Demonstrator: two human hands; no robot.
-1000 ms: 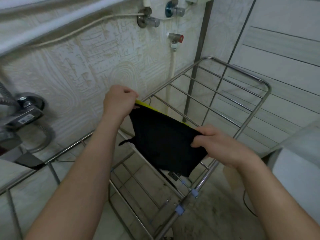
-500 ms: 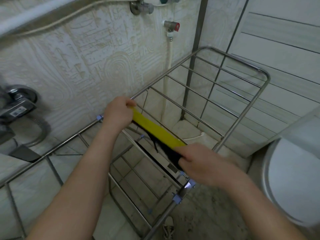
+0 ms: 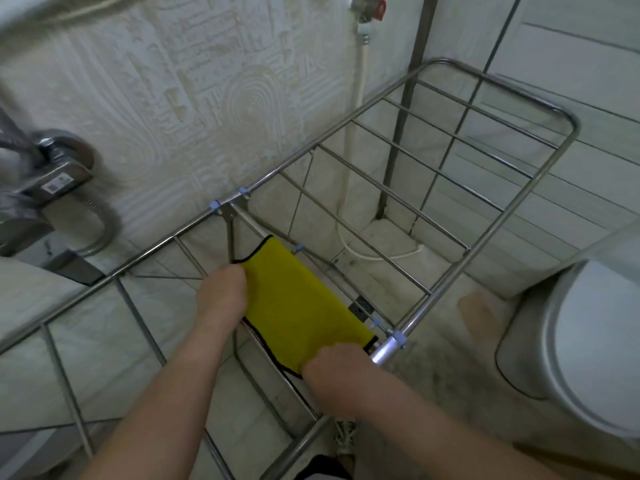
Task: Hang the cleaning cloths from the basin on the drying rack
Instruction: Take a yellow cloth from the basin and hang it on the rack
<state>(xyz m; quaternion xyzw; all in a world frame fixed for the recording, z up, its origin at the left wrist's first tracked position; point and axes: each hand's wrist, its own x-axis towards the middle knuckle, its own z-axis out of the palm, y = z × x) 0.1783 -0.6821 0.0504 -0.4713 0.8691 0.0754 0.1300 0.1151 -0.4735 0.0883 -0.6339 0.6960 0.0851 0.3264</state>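
Curled over the far edge of the yellow, black-trimmed cleaning cloth (image 3: pixel 298 306), the left grip (image 3: pixel 221 292) holds it, while the right grip (image 3: pixel 332 372) clutches its near corner, fingertips hidden under the fabric. Spread between the 2 grips, the cloth lies draped over the middle bar of the stainless-steel folding drying rack (image 3: pixel 500 216). A white toilet (image 3: pixel 588 341) stands just right of the rack; a chrome tap (image 3: pixel 52 174) juts from the embossed wall on the left

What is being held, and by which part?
Both hands grip the yellow, black-edged cleaning cloth draped over a bar of the steel drying rack: left hand at one end of its near edge, right hand at the other.
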